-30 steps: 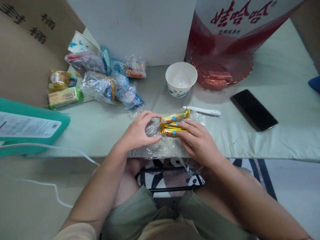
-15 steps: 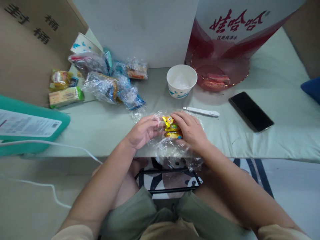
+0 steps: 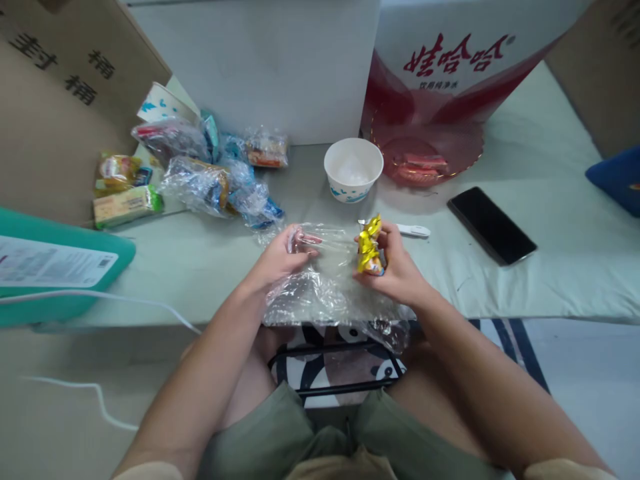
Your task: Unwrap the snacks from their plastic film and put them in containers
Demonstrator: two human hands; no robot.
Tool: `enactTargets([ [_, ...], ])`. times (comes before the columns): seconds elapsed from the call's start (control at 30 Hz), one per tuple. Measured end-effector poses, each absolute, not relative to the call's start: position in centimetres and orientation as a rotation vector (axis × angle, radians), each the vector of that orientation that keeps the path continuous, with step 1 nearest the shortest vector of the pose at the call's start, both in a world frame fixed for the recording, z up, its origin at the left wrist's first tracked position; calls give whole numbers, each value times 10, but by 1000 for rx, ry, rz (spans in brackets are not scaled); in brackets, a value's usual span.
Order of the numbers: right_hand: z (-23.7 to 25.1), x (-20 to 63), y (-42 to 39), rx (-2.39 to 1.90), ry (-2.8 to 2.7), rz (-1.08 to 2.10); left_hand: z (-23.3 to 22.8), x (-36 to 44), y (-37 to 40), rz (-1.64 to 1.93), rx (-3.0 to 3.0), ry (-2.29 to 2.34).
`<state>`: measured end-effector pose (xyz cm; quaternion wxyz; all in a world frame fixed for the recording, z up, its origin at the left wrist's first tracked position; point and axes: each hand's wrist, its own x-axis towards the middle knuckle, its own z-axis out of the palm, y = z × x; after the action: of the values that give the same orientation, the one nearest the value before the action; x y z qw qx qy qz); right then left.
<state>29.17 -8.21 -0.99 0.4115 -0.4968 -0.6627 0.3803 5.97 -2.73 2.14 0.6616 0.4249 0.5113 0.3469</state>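
My right hand (image 3: 393,267) is closed around a small bunch of yellow-wrapped candies (image 3: 370,247), their shiny ends facing left. Pinched in my left hand (image 3: 285,260) is an edge of the clear plastic wrap (image 3: 325,287), which stretches between the two hands and droops over the table's front edge. Just behind my right hand lies a white utility knife (image 3: 414,231), partly covered by the hand and candies. A white paper bowl (image 3: 353,171) with blue print stands beyond the wrap.
A pink glass plate (image 3: 473,157) with red-wrapped sticks (image 3: 420,167) and a black phone (image 3: 493,225) are at right. Plastic-wrapped snacks (image 3: 200,183) pile up at left, near a green jug (image 3: 100,267). A white box (image 3: 260,67) stands behind.
The candies have come away from the plastic wrap to the right, gathered in my right hand. My left hand still holds the wrap, which now spreads out between the hands.
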Motion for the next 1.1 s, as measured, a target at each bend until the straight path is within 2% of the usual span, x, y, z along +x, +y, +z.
enactTargets([
  [0.17, -10, 309, -75, -1153, -1333, 899, 26, 66, -29, 742, 900, 1233],
  [0.43, 31, 355, -39, -1172, -1085, 825, 26, 65, -34, 711, 865, 1171],
  [0.53, 53, 366, 3, -1442, -1121, 482, 24, 62, -33, 722, 907, 1182],
  [0.6, 74, 372, 38, -1791, -1313, 250, 23, 61, -33, 713, 955, 1178],
  [0.7, 106, 379, 76, -2270, -1636, 149, 21, 60, -32, 676, 1031, 1176],
  [0.8, 120, 372, 63, -2212, -1811, 34, 20, 60, -28, 663, 1082, 1220],
  [0.87, 109, 358, 24, -1880, -1796, -50, 20, 61, -26, 681, 1082, 1260],
  [0.93, 82, 336, -27, -1509, -1862, 63, 20, 61, -24, 700, 1100, 1304],
  [1.1, -3, 281, -112, -1427, -2174, 325, 15, 54, -21, 815, 1322, 1431],
])
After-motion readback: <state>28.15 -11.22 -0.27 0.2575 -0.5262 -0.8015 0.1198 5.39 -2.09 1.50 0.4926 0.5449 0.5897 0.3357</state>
